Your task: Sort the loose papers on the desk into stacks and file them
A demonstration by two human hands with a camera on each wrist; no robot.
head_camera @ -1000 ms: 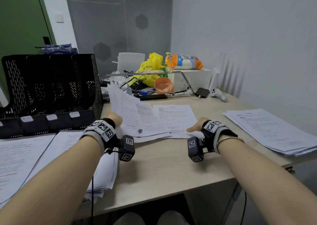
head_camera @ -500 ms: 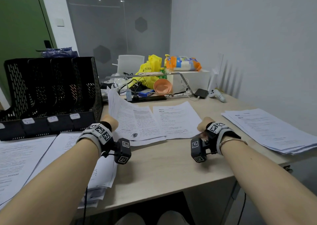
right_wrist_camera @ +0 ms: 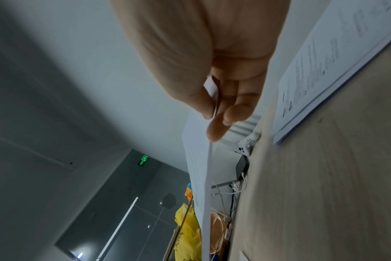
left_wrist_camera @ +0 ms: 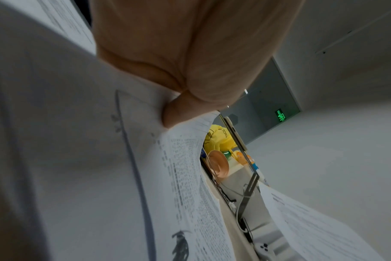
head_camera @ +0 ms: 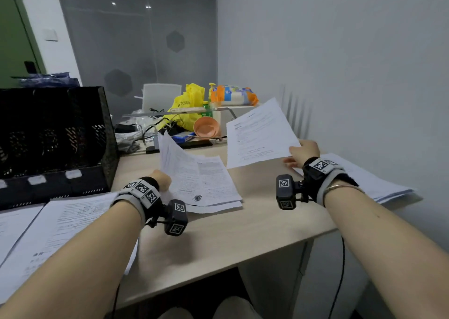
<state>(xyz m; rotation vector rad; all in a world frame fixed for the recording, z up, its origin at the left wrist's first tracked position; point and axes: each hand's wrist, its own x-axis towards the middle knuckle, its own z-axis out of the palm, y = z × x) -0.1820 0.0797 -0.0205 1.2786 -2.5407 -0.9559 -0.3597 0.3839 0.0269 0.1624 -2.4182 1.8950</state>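
The right hand [head_camera: 304, 151] has a single sheet [head_camera: 258, 134] lifted clear of the bench [head_camera: 243, 231], its corner pinched between thumb and fingers [right_wrist_camera: 214, 127]. The left hand [head_camera: 162, 180] grips the near edge of the middle paper pile [head_camera: 206, 182], curling its top pages upward while the rest lies flat.

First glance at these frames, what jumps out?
The sheet held up in the air right of centre, pinched at its near right corner by the right hand. Next, the left hand gripping the raised left edge of the centre papers, whose right side lies on the desk. Behind, at the far end of the desk, a yellow bag and an orange bowl stand out in the clutter.
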